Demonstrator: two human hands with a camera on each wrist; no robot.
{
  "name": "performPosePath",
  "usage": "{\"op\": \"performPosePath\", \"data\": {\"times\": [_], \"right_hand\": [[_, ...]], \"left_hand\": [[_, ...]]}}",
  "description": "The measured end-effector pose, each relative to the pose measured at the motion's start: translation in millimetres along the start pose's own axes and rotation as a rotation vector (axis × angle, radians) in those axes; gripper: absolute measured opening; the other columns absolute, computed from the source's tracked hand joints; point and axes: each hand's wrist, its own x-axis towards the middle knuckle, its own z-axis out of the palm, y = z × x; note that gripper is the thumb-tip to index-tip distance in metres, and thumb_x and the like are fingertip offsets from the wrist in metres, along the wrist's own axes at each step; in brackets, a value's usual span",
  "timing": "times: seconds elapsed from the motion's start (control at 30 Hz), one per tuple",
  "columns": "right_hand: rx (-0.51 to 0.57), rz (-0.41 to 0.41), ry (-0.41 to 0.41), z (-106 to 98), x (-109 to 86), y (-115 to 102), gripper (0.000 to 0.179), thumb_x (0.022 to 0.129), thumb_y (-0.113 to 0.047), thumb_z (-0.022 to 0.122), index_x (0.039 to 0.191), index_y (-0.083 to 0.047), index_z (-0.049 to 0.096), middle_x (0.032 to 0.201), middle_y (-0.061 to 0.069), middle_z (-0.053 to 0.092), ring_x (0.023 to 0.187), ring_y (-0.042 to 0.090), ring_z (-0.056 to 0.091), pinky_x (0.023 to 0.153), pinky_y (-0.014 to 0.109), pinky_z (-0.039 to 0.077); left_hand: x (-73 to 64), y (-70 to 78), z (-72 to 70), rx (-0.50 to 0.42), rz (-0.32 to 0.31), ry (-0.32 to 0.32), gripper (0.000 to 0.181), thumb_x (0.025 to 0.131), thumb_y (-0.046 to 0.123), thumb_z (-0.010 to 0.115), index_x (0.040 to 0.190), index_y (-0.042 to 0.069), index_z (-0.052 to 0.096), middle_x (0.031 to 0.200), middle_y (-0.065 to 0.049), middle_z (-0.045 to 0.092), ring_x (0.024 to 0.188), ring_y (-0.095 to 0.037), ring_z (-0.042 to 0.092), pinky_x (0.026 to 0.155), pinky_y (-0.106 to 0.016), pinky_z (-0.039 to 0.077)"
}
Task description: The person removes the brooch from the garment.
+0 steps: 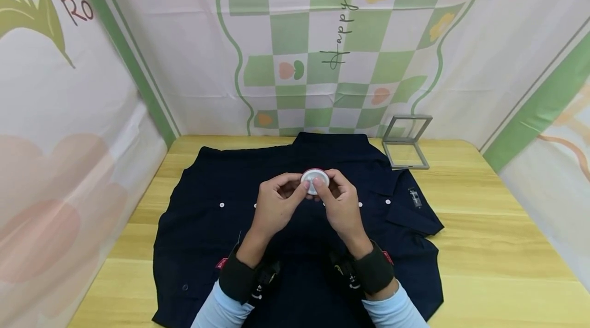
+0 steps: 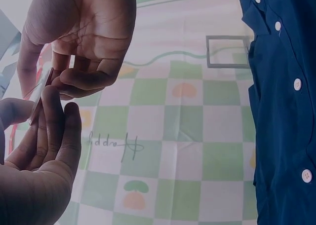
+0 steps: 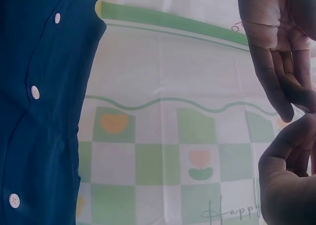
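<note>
Both hands hold a thin round badge [image 1: 315,181] above the shirt, its whitish back with a reddish rim facing my head camera. My left hand [image 1: 276,202] pinches its left side, thumb on the back. From the other side my right hand [image 1: 342,205] pinches it the same way. In the left wrist view the badge [image 2: 41,95] appears edge-on, with a thin pin-like line beside it. The right wrist view shows parts of both hands; the badge is hard to make out there. Below lies a dark navy shirt [image 1: 207,241] with white buttons, spread across the table.
A grey frame with clear panes [image 1: 407,142] stands unfolded at the table's back right. A small clear item [image 1: 415,198] lies on the shirt's right part. Wood-grain table [image 1: 498,246] shows around the shirt. Printed cloth [image 1: 332,51] hangs behind and at both sides.
</note>
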Motion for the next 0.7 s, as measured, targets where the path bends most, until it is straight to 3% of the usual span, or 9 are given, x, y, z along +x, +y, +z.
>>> {"op": "performPosePath", "data": {"times": [0.7], "right_hand": [[0.009,-0.023,-0.02,-0.1,-2.2,3.5,0.014,0.091,0.004,0.052,0.098,0.016,0.053,0.091,-0.008,0.06,0.073,0.006,0.057,0.062,0.013,0.051]], "left_hand": [[-1.6,1.7,-2.3,0.01,-0.042,-0.014,0.019,0.089,0.009,0.063,0.099,-0.006,0.069,0.081,-0.026,0.07,0.067,-0.02,0.067,0.058,-0.016,0.054]]}}
